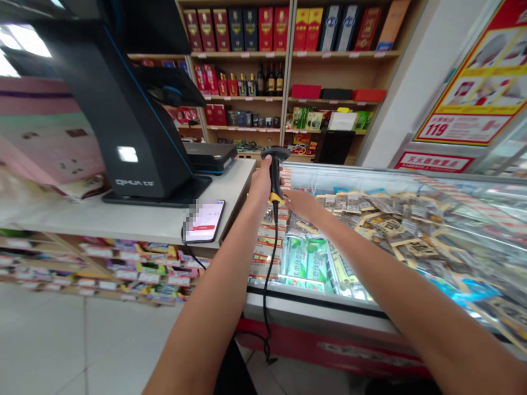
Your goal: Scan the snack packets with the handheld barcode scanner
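A black barcode scanner with yellow trim is held upright over the near left end of the glass-topped freezer. My left hand is closed around its handle, with the thumb along the near side. At the handle's yellow lower end is my right hand, its fingers curled in against it and partly hidden. From the handle a black cable hangs down past the freezer's front. Left of my left forearm, a phone with a lit screen lies on the white counter.
On the counter stand a black checkout terminal and a flat black device. Packaged goods fill the freezer under the glass. Snack shelves sit below the counter. Behind are shelves of boxed bottles and a red-yellow poster.
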The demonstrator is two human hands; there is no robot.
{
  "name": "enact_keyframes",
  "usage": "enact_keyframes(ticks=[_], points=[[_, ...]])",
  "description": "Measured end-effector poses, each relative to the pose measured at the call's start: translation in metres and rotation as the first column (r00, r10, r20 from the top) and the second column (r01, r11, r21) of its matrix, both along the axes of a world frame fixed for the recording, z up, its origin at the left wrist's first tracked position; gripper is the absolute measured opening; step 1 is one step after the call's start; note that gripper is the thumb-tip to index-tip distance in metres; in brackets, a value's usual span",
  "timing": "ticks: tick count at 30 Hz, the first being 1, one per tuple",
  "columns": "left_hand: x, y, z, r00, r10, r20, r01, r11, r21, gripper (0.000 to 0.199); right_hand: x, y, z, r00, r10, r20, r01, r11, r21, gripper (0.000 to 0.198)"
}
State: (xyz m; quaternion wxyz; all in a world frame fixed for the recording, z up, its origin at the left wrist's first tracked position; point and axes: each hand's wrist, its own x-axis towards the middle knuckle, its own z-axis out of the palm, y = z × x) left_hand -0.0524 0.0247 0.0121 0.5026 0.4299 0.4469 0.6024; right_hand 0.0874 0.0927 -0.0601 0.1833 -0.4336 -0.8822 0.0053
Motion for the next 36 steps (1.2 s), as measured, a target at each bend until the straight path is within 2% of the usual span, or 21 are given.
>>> enact_keyframes(ticks=[3,4,6,8,11,15,17,27,32,36], points=[[0.003,-0.003,0.000,0.996,0.087,-0.004,-0.087,0.995,0.053,0.049,0.023,0.000,0.010,0.970,-0.099,-0.221,0.095,0.995,-0.026,0.031],[0.004,-0.003,0.000,0.996,0.080,-0.036,-0.078,0.996,0.052,0.048,0.033,0.001,0.014,0.931,-0.140,-0.338,0.124,0.990,-0.068,0.028],[0.006,-0.003,-0.001,0.994,0.042,-0.101,-0.039,0.999,0.032,0.045,0.055,0.000,0.019,0.799,-0.228,-0.556,0.153,0.972,-0.179,0.025],[0.009,-0.004,-0.002,0.988,-0.042,-0.148,0.043,0.999,0.002,0.044,0.077,-0.004,0.022,0.679,-0.280,-0.678,0.152,0.958,-0.243,0.029],[0.015,-0.007,-0.003,0.958,-0.216,-0.190,0.210,0.976,-0.051,0.046,0.106,-0.015,0.024,0.599,-0.274,-0.753,0.163,0.962,-0.220,0.031],[0.022,-0.016,-0.006,0.840,-0.480,-0.254,0.467,0.877,-0.111,0.050,0.126,-0.021,0.025,0.540,-0.298,-0.787,0.229,0.952,-0.203,0.029],[0.024,-0.019,-0.008,0.777,-0.559,-0.290,0.540,0.828,-0.151,0.051,0.130,-0.018,0.024,0.509,-0.311,-0.803,0.238,0.947,-0.216,0.029],[0.027,-0.021,-0.011,0.677,-0.658,-0.331,0.630,0.750,-0.201,0.055,0.139,0.000,0.009,0.482,-0.333,-0.810,0.225,0.941,-0.252,0.028],[0.025,-0.021,-0.011,0.665,-0.658,-0.352,0.636,0.747,-0.194,0.055,0.141,0.002,0.008,0.500,-0.328,-0.801,0.240,0.942,-0.236,0.029],[0.024,-0.020,-0.010,0.677,-0.626,-0.387,0.618,0.769,-0.163,0.054,0.140,0.003,0.008,0.497,-0.338,-0.799,0.251,0.938,-0.241,0.031]])
